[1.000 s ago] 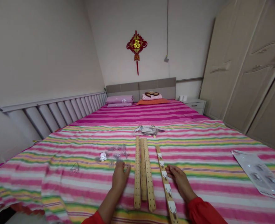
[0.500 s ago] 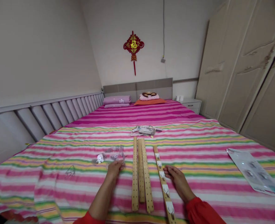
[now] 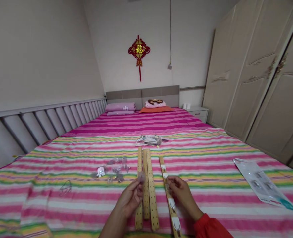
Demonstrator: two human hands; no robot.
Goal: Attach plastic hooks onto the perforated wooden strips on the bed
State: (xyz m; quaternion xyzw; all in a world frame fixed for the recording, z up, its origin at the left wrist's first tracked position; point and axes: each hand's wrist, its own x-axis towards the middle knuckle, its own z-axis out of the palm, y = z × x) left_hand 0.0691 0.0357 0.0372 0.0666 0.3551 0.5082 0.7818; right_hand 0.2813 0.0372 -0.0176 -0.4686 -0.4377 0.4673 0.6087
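Observation:
My left hand (image 3: 130, 198) pinches a small clear plastic packet (image 3: 141, 177) above the wooden strips; what is inside is too small to tell. Several loose packets (image 3: 117, 169) lie to its left, with a white adhesive hook (image 3: 101, 171) beside them. Three bare wooden strips (image 3: 150, 195) with rows of small holes lie lengthwise between my hands. My right hand (image 3: 182, 193) has its thumb and fingers closed at the edge of another wooden strip (image 3: 170, 194). White hooks (image 3: 171, 204) are mounted along that strip, and my fingers cover part of them.
A blister pack (image 3: 263, 185) with hooks lies on the striped bedspread at right. Farther up the bed is a clear bag of items (image 3: 150, 140). A thin looped wire or tie (image 3: 66, 187) lies at left. Pillows (image 3: 121, 107) rest by the headboard.
My left hand has moved right from the pile of packets, and a packet now shows in its fingers over the bare strips. My right hand stays beside the hook strip, its fingers now over it.

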